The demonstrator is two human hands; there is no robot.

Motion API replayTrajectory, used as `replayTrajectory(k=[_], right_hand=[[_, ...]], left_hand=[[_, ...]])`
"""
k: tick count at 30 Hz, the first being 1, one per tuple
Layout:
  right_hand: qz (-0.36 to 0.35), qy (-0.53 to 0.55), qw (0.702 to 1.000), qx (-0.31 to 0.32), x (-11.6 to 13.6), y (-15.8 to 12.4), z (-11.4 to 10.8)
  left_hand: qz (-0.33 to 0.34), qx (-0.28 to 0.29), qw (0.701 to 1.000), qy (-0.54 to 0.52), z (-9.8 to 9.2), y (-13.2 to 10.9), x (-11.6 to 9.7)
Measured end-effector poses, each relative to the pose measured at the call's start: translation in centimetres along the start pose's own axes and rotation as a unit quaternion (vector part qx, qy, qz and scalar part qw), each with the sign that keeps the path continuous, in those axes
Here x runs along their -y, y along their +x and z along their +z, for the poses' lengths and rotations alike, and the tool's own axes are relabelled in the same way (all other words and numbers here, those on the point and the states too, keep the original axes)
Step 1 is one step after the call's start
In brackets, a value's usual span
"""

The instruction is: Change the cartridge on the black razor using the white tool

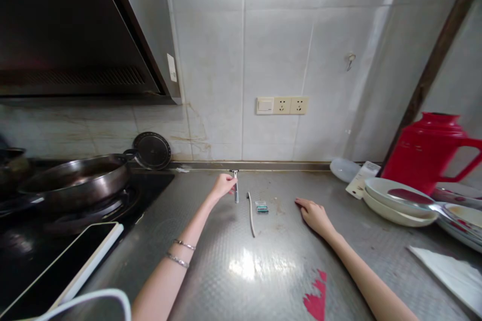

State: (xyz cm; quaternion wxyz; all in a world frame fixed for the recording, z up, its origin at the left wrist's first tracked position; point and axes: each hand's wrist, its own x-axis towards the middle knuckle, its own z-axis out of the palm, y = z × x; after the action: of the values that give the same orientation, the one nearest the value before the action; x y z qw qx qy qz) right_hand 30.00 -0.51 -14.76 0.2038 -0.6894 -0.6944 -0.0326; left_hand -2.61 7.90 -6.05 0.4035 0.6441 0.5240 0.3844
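Note:
My left hand (223,185) is far out on the steel counter (263,271), fingers pinched on the handle of a metal razor (236,188) that stands nearly upright near the back wall. Just right of it lie a thin white stick-like tool (251,213) and a small teal pack of blades (261,206). My right hand (314,215) rests palm down on the counter to the right of these, fingers together and flat, holding nothing. Two bracelets circle my left forearm.
A pan (75,178) sits on the stove at left under a range hood, with a phone (64,266) nearby. At right stand stacked white plates (395,203) with a spoon, a red thermos jug (429,153) and white paper (452,273). A red mark (316,298) stains the counter.

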Motion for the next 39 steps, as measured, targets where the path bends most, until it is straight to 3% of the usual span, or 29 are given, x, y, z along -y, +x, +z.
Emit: replayTrajectory(k=[4,12,15,20,28,39], right_hand=[[-0.006,0.000,1.000,-0.006,-0.2,0.0,0.2],[-0.008,-0.003,1.000,-0.012,-0.6,0.2,0.7],[-0.007,-0.008,1.000,-0.009,-0.6,0.2,0.9],[-0.009,-0.009,1.000,-0.015,-0.9,0.4,1.2],[-0.015,0.002,1.000,-0.024,-1.3,0.5,1.6],[-0.003,0.003,1.000,-0.012,-0.9,0.4,1.1]], left_hand=[[-0.029,0.016,0.990,-0.141,-0.6,-0.5,-0.4],[-0.090,-0.054,0.953,-0.286,-0.5,-0.3,1.2],[-0.122,-0.034,0.935,-0.331,-0.2,0.0,1.8],[-0.187,0.046,0.897,-0.398,0.2,0.1,2.5],[-0.270,0.135,0.862,-0.407,0.3,0.2,3.4],[-0.265,0.106,0.885,-0.367,0.5,0.3,3.3]])
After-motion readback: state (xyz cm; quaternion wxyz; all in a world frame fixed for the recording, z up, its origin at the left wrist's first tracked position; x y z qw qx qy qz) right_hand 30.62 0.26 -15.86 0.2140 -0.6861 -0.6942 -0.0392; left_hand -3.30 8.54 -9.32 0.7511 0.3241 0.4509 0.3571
